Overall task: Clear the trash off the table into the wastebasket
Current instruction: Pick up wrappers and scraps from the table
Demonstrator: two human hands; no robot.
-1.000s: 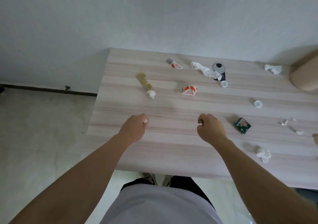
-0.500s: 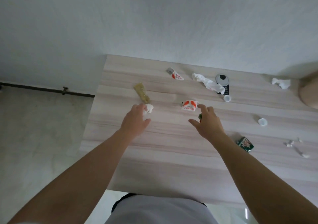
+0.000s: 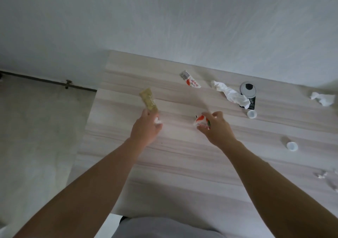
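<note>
Showing the head view: both arms reach over the table (image 3: 182,164), which is set against a wall.
Left hand (image 3: 145,129): fingers curl around a small white wad (image 3: 157,121), touching the near end of the tan wrapper (image 3: 149,101).
Right hand (image 3: 216,127): fingers pinch the red-and-white packet (image 3: 200,122) against the tabletop; a green scrap (image 3: 208,123) shows under the fingers.
Far trash: a second red-and-white wrapper (image 3: 190,79), a long crumpled tissue (image 3: 229,93) overlapping a dark packet with a round lid (image 3: 248,89).
Right-side trash: two white caps (image 3: 251,114), one crumpled tissue (image 3: 322,98), foil bits (image 3: 320,175).
Wastebasket: out of frame.
</note>
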